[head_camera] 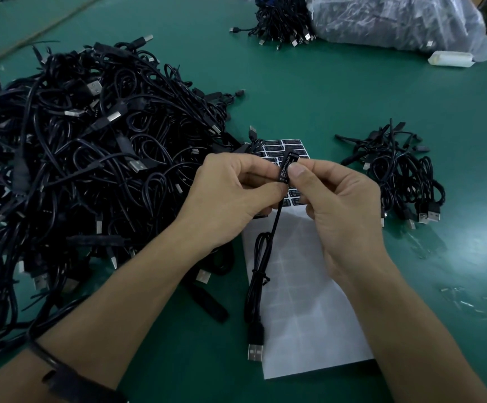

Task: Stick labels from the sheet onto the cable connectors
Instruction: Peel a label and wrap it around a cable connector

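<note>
Connector: small black block [290, 157] held up between both hands, just above the sheet. The white print on its face looks like a label [284, 167] already on it.
Left hand: [230, 196] fingers curled, pinching the connector's lower end where the cable leaves it.
Right hand: [338, 205] thumb [296, 171] pressed on the connector's face, fingers curled behind.
Handling: I judge it light, rigid, smooth plastic. It is best held by its narrow sides, so the face stays free for rubbing the label flat.
Label risk: thin and sticky, so it is likely to crease or sit crooked. The edges want firm thumb pressure.
Cable: [265, 248] limp and tied in a loop, hanging below the left hand to a plug [255, 348] at the sheet's edge. Its weight may tug the connector slightly.
Sheet: [309, 301] under both hands. Spare labels [274, 148] show only beyond the fingertips, with bare backing toward the wrists.
Pile: [91, 155] tangled cables to the left of the left hand.
Bundle: [402, 175] small heap to the right of the right hand.
Desk: green [352, 97].
</note>
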